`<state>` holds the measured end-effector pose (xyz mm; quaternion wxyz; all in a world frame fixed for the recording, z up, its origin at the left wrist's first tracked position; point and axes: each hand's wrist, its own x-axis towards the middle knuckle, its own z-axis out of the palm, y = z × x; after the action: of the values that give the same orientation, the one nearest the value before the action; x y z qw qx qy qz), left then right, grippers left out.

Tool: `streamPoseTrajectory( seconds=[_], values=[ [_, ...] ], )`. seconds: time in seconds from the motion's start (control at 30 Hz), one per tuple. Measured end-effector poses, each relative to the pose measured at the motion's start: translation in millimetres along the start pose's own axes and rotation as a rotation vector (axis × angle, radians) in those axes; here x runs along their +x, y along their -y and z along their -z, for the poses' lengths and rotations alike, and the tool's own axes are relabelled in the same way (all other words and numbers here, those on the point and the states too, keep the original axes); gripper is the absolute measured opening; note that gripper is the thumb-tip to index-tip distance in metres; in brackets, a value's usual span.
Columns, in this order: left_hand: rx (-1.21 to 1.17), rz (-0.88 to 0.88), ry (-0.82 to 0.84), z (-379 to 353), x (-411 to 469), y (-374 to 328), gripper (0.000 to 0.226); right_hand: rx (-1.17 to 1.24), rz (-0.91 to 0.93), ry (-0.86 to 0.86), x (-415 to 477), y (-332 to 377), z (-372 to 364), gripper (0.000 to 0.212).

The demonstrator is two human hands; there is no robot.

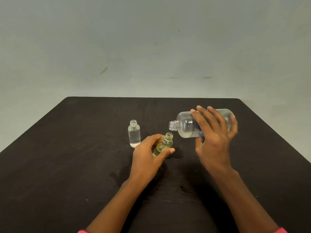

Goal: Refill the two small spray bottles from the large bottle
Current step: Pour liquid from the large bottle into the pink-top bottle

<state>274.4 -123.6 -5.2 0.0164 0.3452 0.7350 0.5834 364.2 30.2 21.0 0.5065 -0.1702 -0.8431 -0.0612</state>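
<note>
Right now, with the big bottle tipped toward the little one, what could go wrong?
The large bottle in the right hand has its mouth beside, not over, the neck of the yellowish bottle, so liquid may splash onto the table. The uncapped clear bottle stands close to the left hand and could be knocked over.

Bare table (pixel 67 148) left of and behind clear small bottle (pixel 134 134). Just right of it: left hand (pixel 148 158) gripping yellowish bottle (pixel 165 143). Farther right: tilted large bottle (pixel 185 125) held in right hand (pixel 213 137).
</note>
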Motion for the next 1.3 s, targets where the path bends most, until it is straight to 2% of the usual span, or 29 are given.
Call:
streamPoseTrajectory(
  seconds=[1.3],
  values=[
    [0.008, -0.001, 0.004, -2.0, 0.0, -0.4, 0.032, 0.002, 0.0, -0.005, 0.2, -0.7, 0.3, 0.084]
  ],
)
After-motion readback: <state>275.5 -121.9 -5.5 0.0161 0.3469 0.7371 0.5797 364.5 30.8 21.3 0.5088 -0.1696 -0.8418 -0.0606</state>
